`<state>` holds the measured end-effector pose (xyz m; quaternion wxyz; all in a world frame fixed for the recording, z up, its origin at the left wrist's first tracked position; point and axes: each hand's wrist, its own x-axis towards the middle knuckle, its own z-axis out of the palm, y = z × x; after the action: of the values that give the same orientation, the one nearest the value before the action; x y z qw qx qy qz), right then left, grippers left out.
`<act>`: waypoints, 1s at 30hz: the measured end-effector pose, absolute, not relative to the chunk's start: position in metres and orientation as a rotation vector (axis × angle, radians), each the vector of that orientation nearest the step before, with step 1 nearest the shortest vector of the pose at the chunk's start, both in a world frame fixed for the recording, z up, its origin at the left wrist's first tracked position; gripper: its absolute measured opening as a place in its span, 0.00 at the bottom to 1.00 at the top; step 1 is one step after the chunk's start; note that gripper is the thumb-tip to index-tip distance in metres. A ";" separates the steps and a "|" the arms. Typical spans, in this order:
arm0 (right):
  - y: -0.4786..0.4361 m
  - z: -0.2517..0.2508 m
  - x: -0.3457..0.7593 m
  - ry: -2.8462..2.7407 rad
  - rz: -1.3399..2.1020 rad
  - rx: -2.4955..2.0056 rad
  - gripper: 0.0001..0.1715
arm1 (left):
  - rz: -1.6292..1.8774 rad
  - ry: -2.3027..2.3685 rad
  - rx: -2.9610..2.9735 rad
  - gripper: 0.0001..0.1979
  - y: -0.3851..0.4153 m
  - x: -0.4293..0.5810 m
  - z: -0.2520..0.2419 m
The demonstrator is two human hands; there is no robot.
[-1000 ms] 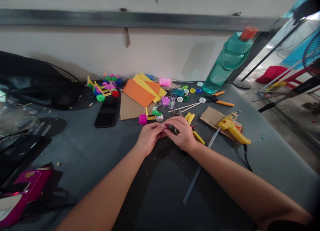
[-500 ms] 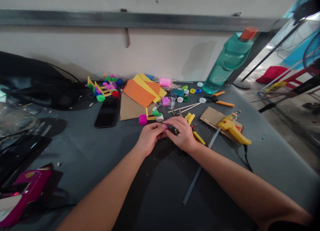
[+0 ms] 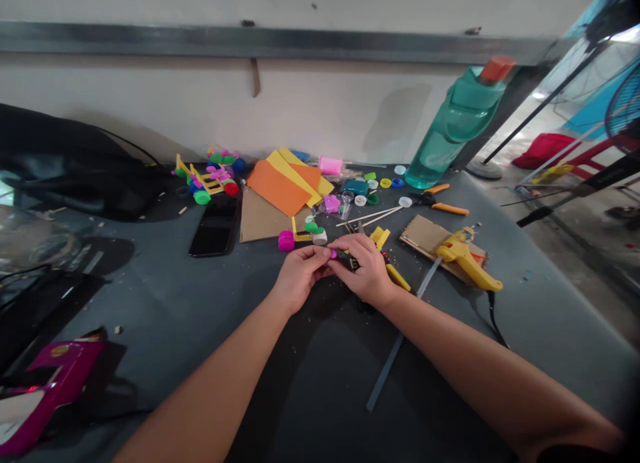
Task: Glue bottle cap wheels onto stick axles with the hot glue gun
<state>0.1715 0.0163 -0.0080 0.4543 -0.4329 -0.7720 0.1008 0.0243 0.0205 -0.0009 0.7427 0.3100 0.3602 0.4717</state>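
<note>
My left hand (image 3: 299, 276) is closed, thumb and fingertips pinching a small purple piece (image 3: 333, 254) that is mostly hidden. My right hand (image 3: 369, 266) meets it, fingers curled around a small black object with a yellow mark (image 3: 347, 259); its kind is unclear. Just beyond my fingers stands a small yellow-framed model (image 3: 303, 236) with pink, green and white caps for wheels. Behind my right hand lie yellow pieces (image 3: 380, 237) and a tool with a yellow handle (image 3: 399, 277), partly covered by the hand.
On the right, a yellow glue gun (image 3: 467, 259) rests on cardboard (image 3: 421, 235), its glue stick (image 3: 385, 373) reaching under my right forearm. Behind are orange-handled pliers (image 3: 450, 209), a teal bottle (image 3: 450, 129), bottle caps (image 3: 385, 182) and coloured paper (image 3: 277, 186). A phone (image 3: 214, 226) lies left.
Both hands stay almost in place. A little more of the purple piece shows between the fingertips now.
</note>
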 end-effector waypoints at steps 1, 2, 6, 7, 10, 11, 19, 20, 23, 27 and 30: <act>0.016 -0.008 0.171 -1.907 0.244 -1.067 0.10 | 1.035 0.782 0.681 0.09 0.021 0.024 -0.001; 0.016 -0.008 0.172 -1.906 0.237 -1.069 0.09 | 1.036 0.776 0.681 0.09 0.020 0.024 -0.002; 0.017 -0.008 0.172 -1.891 0.207 -1.079 0.06 | 1.029 0.773 0.676 0.10 0.021 0.024 -0.003; 0.018 -0.008 0.173 -1.890 0.206 -1.081 0.06 | 1.022 0.772 0.679 0.09 0.021 0.024 -0.003; 0.018 -0.008 0.172 -1.889 0.217 -1.084 0.06 | 1.012 0.764 0.687 0.08 0.021 0.024 -0.002; 0.017 -0.008 0.172 -1.887 0.224 -1.083 0.07 | 1.018 0.766 0.684 0.08 0.021 0.024 -0.002; 0.017 -0.008 0.172 -1.884 0.227 -1.081 0.07 | 1.036 0.758 0.673 0.09 0.020 0.024 -0.003; 0.017 -0.008 0.172 -1.879 0.227 -1.083 0.06 | 1.029 0.760 0.679 0.09 0.020 0.024 -0.003; 0.017 -0.009 0.172 -1.881 0.237 -1.094 0.06 | 1.011 0.773 0.694 0.08 0.020 0.024 -0.004; 0.017 -0.009 0.173 -1.903 0.239 -1.078 0.10 | 1.022 0.777 0.680 0.07 0.021 0.024 -0.003; 0.017 -0.009 0.172 -1.910 0.221 -1.058 0.09 | 1.026 0.757 0.678 0.08 0.021 0.024 -0.003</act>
<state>0.1721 0.0166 -0.0087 0.4561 -0.4291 -0.7744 0.0895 0.0245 0.0207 -0.0028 0.7505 0.3103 0.3465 0.4695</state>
